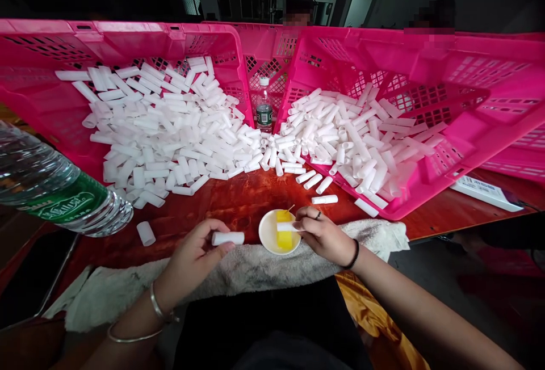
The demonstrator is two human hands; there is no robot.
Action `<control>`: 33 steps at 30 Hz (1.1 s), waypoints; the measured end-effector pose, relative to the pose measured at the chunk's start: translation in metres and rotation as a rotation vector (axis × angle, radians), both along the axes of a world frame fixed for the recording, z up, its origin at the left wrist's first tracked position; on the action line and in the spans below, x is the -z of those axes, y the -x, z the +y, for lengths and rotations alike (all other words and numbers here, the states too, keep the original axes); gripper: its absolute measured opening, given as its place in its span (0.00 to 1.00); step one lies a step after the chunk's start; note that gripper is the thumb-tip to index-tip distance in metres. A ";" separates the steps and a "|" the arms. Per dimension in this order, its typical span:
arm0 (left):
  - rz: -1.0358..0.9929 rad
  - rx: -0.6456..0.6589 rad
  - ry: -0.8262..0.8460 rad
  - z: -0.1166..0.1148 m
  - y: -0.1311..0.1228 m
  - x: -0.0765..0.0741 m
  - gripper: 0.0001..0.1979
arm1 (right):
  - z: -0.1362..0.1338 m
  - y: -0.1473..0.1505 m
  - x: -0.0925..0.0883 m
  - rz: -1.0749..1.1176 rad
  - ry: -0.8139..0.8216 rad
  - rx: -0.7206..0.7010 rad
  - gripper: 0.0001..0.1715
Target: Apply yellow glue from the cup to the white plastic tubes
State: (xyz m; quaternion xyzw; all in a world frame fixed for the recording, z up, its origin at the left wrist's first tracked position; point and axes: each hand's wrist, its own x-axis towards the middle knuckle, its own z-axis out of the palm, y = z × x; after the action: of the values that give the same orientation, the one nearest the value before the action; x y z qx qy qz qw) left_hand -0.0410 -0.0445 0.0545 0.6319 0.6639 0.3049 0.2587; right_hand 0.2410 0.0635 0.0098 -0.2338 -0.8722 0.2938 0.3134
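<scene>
Between the thumb and fingers of my left hand (202, 248) lies a short white plastic tube (229, 238), held nearly level above the towel. My right hand (326, 234) pinches another white tube (286, 226), whose free end is over a small white bowl (264, 234). In the bowl sits a yellow block (284, 239) that looks like a sponge, partly covered by the tube. A thin stick-like piece (291, 208) pokes up at the bowl's far rim. A few loose tubes (324, 200) lie on the red table just beyond my right hand.
Two tipped pink crates, a left crate (38, 46) and a right crate (472, 75), spill heaped tubes (170, 126) onto the table (230, 200). A small bottle (264, 106) stands between them. A large water bottle (72, 188) leans at left. A towel (255, 270) lines the near edge.
</scene>
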 end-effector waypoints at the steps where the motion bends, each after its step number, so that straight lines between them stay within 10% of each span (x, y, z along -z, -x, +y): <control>1: 0.044 0.055 0.033 0.001 -0.003 0.003 0.09 | -0.001 0.000 0.001 0.023 0.062 0.023 0.08; 8: 0.475 0.210 0.049 -0.001 -0.006 0.018 0.18 | -0.011 -0.004 0.003 0.018 0.029 0.043 0.08; 15: 0.345 0.178 -0.011 -0.005 -0.015 0.017 0.18 | -0.021 -0.002 0.007 0.084 0.275 0.179 0.09; 23: 0.219 0.138 -0.083 -0.008 -0.035 0.021 0.17 | -0.026 -0.012 0.010 0.018 -0.299 0.063 0.10; 28: 0.216 0.238 -0.179 0.001 -0.047 0.014 0.16 | -0.037 -0.001 -0.007 0.339 0.188 0.159 0.11; 33: 0.320 0.336 -0.293 0.003 -0.056 -0.003 0.14 | -0.045 0.004 -0.041 0.175 0.424 0.085 0.08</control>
State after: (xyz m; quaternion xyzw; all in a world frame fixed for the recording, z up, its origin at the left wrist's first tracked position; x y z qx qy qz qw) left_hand 0.0150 -0.0414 0.0579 0.8040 0.5311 0.2470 0.1030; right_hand 0.2371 0.0181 0.0508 -0.3045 -0.7498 0.4762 0.3440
